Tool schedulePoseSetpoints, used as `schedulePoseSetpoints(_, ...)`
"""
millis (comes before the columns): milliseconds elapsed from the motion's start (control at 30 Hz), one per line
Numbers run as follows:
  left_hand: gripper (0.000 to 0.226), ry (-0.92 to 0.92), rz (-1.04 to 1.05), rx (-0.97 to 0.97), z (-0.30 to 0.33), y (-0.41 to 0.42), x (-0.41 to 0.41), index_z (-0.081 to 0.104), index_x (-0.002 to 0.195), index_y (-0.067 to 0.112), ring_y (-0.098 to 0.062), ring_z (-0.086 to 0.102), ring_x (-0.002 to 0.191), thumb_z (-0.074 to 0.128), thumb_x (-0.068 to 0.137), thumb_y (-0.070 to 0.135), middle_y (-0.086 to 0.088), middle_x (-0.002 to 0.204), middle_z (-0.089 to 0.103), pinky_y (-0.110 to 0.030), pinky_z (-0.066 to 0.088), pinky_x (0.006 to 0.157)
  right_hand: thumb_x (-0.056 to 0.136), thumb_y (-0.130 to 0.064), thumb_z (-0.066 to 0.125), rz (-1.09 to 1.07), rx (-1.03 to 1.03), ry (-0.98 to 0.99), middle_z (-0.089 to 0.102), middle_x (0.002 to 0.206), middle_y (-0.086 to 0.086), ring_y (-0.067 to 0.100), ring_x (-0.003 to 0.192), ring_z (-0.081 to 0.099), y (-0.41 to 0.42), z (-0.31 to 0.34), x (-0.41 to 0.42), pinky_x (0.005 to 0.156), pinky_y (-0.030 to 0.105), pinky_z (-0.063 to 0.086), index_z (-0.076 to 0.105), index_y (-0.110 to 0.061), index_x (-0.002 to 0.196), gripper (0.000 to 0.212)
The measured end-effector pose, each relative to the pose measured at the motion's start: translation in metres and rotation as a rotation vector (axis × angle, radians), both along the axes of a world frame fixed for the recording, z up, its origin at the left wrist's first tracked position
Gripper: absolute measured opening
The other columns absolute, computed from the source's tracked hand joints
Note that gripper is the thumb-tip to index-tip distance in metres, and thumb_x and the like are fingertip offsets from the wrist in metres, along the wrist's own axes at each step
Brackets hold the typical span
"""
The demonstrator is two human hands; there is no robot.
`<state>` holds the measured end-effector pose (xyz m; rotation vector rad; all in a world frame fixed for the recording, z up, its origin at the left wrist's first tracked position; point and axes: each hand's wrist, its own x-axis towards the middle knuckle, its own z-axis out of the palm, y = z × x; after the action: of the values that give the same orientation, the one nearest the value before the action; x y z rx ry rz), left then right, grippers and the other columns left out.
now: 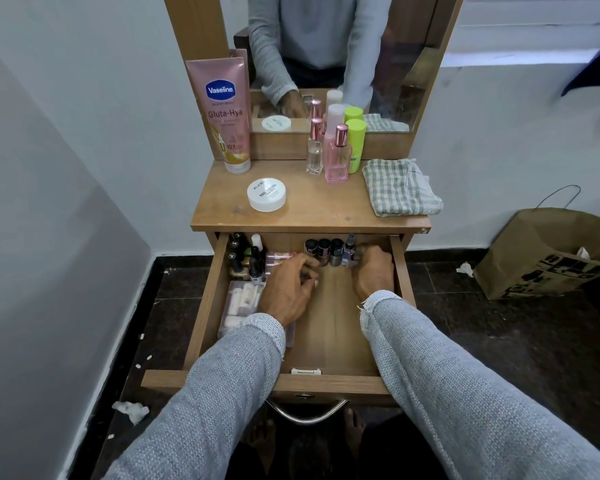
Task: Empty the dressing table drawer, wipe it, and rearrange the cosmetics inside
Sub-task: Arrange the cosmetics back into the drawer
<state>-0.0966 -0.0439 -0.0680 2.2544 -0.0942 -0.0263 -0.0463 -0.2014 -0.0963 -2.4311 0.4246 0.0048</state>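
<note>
The dressing table drawer [201, 306] is pulled out, and both my hands are inside it at the back. A row of dark-capped nail polish bottles [326, 251] stands against the back wall. My left hand [288, 289] curls its fingers at the left end of that row and seems to pinch a small dark bottle. My right hand [373, 271] curls round a small lilac spray bottle [349, 252] at the right end. More bottles [250, 258] cluster in the back left corner by a pink box [278, 258]. A clear pack of small tubes [243, 303] lies under my left wrist.
On the tabletop stand a Vaseline tube [227, 112], a white jar [266, 194], a clear perfume bottle [315, 147], a pink bottle [336, 157], a green bottle [355, 143] and a folded checked cloth [399, 188]. A paper bag [541, 258] and crumpled tissue [130, 410] lie on the floor.
</note>
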Motion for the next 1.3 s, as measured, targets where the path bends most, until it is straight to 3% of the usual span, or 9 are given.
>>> schedulePoseSetpoints(267,0.027,0.005,0.004,0.01,0.0,-0.001,0.0,0.062,0.112,0.015,-0.007,0.062,0.092,0.063,0.087,0.003,0.005,0.101,0.067,-0.011,0.044,0.074,0.091,-0.006,0.056,0.01,0.033,0.02,0.07,0.102,0.015,0.033,0.093,0.066,0.0,0.004,-0.006,0.088,0.04,0.054,0.071,-0.007,0.099,0.017)
schedulePoseSetpoints(433,0.026,-0.064,-0.004,0.012,0.0,0.001,0.001,0.065,0.109,0.014,-0.007,0.064,0.092,0.065,0.086,0.003,0.005,0.096,0.068,-0.019,0.051,0.082,0.085,-0.019,0.071,0.035,0.049,-0.057,0.065,0.101,0.008,0.025,0.093,0.062,-0.002,0.028,-0.025,0.087,0.039,0.053,0.061,-0.007,0.102,0.023)
schedulePoseSetpoints(500,0.025,-0.105,-0.009,0.013,0.002,0.0,0.001,0.065,0.109,0.015,-0.005,0.064,0.089,0.065,0.086,0.005,0.006,0.095,0.069,-0.021,0.052,0.083,0.083,-0.027,0.073,0.09,0.035,-0.105,0.06,0.097,0.002,0.019,0.089,0.059,-0.006,0.048,-0.032,0.083,0.035,0.052,0.056,-0.012,0.101,0.028)
schedulePoseSetpoints(600,0.022,-0.202,0.014,0.02,0.008,-0.001,0.002,0.065,0.108,0.019,-0.004,0.064,0.086,0.064,0.087,0.01,0.01,0.092,0.07,-0.028,0.054,0.08,0.087,-0.028,0.069,0.2,-0.013,-0.162,0.059,0.08,-0.004,0.013,0.073,0.058,-0.013,0.086,-0.032,0.069,0.027,0.048,0.058,-0.016,0.087,0.017)
schedulePoseSetpoints(700,0.021,-0.288,0.027,-0.003,0.018,-0.003,0.008,0.065,0.106,0.023,-0.004,0.064,0.083,0.063,0.087,0.015,0.015,0.087,0.068,-0.034,0.056,0.076,0.09,-0.024,0.064,0.255,-0.06,-0.35,0.057,0.074,-0.005,0.012,0.068,0.055,-0.016,0.125,-0.016,0.065,0.023,0.046,0.057,-0.016,0.082,0.013)
schedulePoseSetpoints(833,0.019,-0.338,0.007,-0.039,0.032,-0.007,0.016,0.064,0.106,0.022,-0.003,0.065,0.082,0.063,0.088,0.016,0.015,0.084,0.067,-0.037,0.057,0.074,0.088,-0.016,0.059,0.23,-0.132,-0.609,0.059,0.098,0.002,0.014,0.082,0.053,-0.019,0.155,0.027,0.078,0.03,0.049,0.061,-0.015,0.098,0.01)
schedulePoseSetpoints(1000,0.019,-0.391,-0.023,-0.073,0.05,-0.005,0.022,0.063,0.107,0.022,-0.003,0.065,0.082,0.06,0.088,0.017,0.013,0.084,0.067,-0.036,0.057,0.074,0.087,-0.005,0.057,0.384,-0.287,-0.514,0.047,0.134,0.01,0.03,0.112,0.055,-0.024,0.163,0.076,0.096,0.044,0.048,0.054,-0.016,0.13,0.044)
schedulePoseSetpoints(1167,0.019,-0.421,-0.04,-0.088,0.059,0.0,0.024,0.065,0.107,0.017,-0.001,0.065,0.081,0.062,0.089,0.012,0.011,0.085,0.068,-0.029,0.057,0.072,0.089,0.0,0.053,0.451,-0.438,-0.392,0.043,0.14,0.015,0.035,0.119,0.051,-0.026,0.159,0.091,0.099,0.044,0.045,0.045,-0.015,0.14,0.054)
schedulePoseSetpoints(1300,0.016,-0.419,-0.025,-0.103,0.053,0.006,0.023,0.066,0.105,0.018,-0.002,0.065,0.083,0.061,0.09,0.012,0.012,0.085,0.067,-0.03,0.057,0.073,0.089,-0.006,0.059,0.433,-0.452,-0.454,0.051,0.131,0.016,0.034,0.109,0.056,-0.02,0.156,0.09,0.088,0.041,0.047,0.048,-0.009,0.128,0.041)
